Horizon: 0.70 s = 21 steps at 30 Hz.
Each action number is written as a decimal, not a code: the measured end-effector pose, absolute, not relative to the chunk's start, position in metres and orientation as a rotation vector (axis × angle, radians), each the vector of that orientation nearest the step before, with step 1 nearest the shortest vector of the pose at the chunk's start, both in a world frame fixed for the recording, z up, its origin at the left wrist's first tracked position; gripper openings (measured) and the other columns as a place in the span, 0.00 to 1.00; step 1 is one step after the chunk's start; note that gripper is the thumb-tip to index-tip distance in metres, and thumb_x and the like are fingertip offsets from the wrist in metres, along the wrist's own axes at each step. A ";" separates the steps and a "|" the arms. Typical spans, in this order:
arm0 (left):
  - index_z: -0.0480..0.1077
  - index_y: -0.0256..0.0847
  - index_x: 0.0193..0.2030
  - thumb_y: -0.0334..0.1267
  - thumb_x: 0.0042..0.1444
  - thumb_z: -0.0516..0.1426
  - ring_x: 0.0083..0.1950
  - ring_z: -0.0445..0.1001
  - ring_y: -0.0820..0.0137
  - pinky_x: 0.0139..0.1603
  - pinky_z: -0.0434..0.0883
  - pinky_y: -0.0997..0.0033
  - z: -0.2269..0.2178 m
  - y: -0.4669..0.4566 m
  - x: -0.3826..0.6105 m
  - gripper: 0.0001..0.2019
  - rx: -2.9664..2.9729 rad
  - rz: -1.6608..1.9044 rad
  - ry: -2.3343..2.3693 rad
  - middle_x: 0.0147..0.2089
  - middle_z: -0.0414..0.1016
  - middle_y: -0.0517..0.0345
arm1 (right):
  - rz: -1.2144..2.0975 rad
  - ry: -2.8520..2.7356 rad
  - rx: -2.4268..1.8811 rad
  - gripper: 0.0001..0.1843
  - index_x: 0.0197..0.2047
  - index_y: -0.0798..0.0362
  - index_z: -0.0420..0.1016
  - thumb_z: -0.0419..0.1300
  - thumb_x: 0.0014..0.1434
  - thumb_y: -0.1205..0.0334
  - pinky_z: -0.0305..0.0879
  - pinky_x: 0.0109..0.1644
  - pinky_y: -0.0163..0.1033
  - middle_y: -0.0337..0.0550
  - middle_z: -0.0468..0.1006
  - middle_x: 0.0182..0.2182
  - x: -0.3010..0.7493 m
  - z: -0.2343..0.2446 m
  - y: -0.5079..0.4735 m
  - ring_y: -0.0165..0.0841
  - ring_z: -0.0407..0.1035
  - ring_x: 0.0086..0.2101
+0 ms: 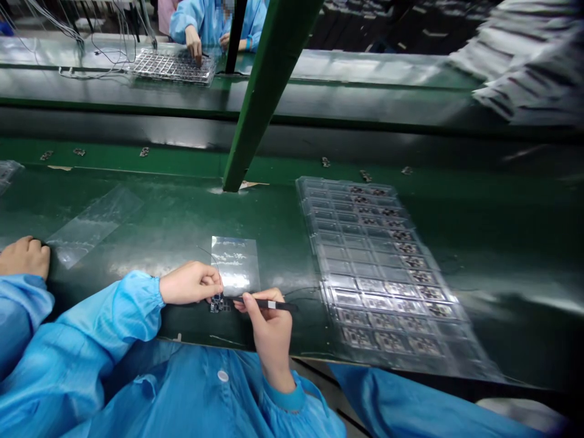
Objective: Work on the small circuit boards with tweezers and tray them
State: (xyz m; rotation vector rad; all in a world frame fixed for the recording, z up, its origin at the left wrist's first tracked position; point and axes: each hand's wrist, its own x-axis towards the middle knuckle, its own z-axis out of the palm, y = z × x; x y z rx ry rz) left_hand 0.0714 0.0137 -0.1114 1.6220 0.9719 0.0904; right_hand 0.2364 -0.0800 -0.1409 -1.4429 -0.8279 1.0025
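My left hand (194,283) is closed in a pinch at the upper left edge of a small circuit board (219,303). The board is near the front edge of the green table (173,231). My right hand (269,319) grips dark tweezers (267,303) with a pale band, their tip pointing left at the board's right side. A thin dark wire (214,258) curves up beside my left fingers. Just behind the board lies a clear plastic sheet (235,261) catching bright reflections. The exact contact between fingers and board is too small to make out.
To the right lies a clear compartment tray (347,243) holding many small boards. Several loose boards (145,151) are along the far green strip. A slanted green post (269,91) rises behind the sheet. Another person's hand (25,257) rests at left; a co-worker's hand (194,44) works over a tray opposite.
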 end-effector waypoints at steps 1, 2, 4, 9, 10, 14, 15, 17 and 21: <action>0.69 0.37 0.32 0.41 0.56 0.54 0.25 0.72 0.73 0.25 0.66 0.79 -0.112 0.014 0.071 0.09 1.621 0.088 0.970 0.22 0.72 0.62 | 1.003 -0.831 -1.443 0.16 0.28 0.53 0.67 0.66 0.52 0.51 0.75 0.30 0.37 0.37 0.74 0.21 0.237 -0.141 -0.080 0.33 0.75 0.23; 0.68 0.37 0.32 0.41 0.56 0.54 0.25 0.72 0.73 0.25 0.66 0.79 -0.112 0.014 0.071 0.09 1.620 0.085 0.968 0.22 0.72 0.62 | 1.004 -0.833 -1.441 0.16 0.28 0.53 0.67 0.66 0.52 0.52 0.75 0.30 0.37 0.37 0.74 0.21 0.237 -0.142 -0.080 0.33 0.75 0.23; 0.68 0.37 0.32 0.42 0.55 0.54 0.24 0.72 0.73 0.25 0.65 0.79 -0.113 0.014 0.072 0.10 1.620 0.082 0.965 0.23 0.72 0.62 | 1.010 -0.828 -1.438 0.15 0.29 0.53 0.67 0.66 0.52 0.53 0.75 0.30 0.37 0.37 0.74 0.21 0.237 -0.142 -0.080 0.33 0.74 0.22; 0.68 0.37 0.32 0.43 0.55 0.53 0.24 0.72 0.73 0.25 0.65 0.79 -0.113 0.015 0.072 0.10 1.624 0.075 0.963 0.23 0.72 0.61 | 1.022 -0.817 -1.424 0.15 0.29 0.53 0.66 0.67 0.52 0.54 0.75 0.31 0.37 0.36 0.75 0.22 0.237 -0.142 -0.080 0.32 0.74 0.22; 0.68 0.37 0.32 0.43 0.55 0.53 0.25 0.72 0.73 0.24 0.65 0.79 -0.113 0.014 0.072 0.11 1.624 0.073 0.963 0.23 0.72 0.61 | 1.022 -0.818 -1.423 0.14 0.29 0.53 0.66 0.66 0.52 0.55 0.75 0.31 0.37 0.36 0.75 0.22 0.237 -0.143 -0.080 0.32 0.74 0.22; 0.68 0.37 0.32 0.44 0.55 0.53 0.25 0.72 0.73 0.24 0.64 0.79 -0.113 0.014 0.072 0.11 1.619 0.077 0.953 0.24 0.72 0.61 | 1.018 -0.819 -1.424 0.14 0.29 0.53 0.66 0.67 0.52 0.55 0.75 0.31 0.37 0.36 0.74 0.22 0.237 -0.143 -0.080 0.31 0.74 0.22; 0.68 0.37 0.32 0.44 0.55 0.53 0.25 0.72 0.73 0.24 0.64 0.79 -0.113 0.014 0.072 0.11 1.617 0.078 0.952 0.24 0.72 0.60 | 1.018 -0.819 -1.425 0.14 0.29 0.53 0.66 0.67 0.52 0.55 0.75 0.31 0.37 0.36 0.74 0.22 0.237 -0.143 -0.080 0.31 0.73 0.22; 0.68 0.37 0.32 0.44 0.55 0.53 0.25 0.72 0.73 0.25 0.64 0.79 -0.113 0.014 0.072 0.11 1.611 0.078 0.955 0.23 0.72 0.60 | 1.021 -0.818 -1.424 0.14 0.29 0.53 0.66 0.67 0.52 0.55 0.75 0.31 0.36 0.36 0.74 0.22 0.237 -0.144 -0.080 0.31 0.73 0.22; 0.69 0.36 0.32 0.44 0.54 0.54 0.25 0.71 0.74 0.25 0.65 0.79 -0.113 0.014 0.071 0.12 1.611 0.086 0.964 0.24 0.72 0.60 | 1.013 -0.826 -1.423 0.14 0.30 0.53 0.66 0.66 0.52 0.55 0.74 0.31 0.36 0.35 0.74 0.22 0.237 -0.145 -0.080 0.31 0.73 0.22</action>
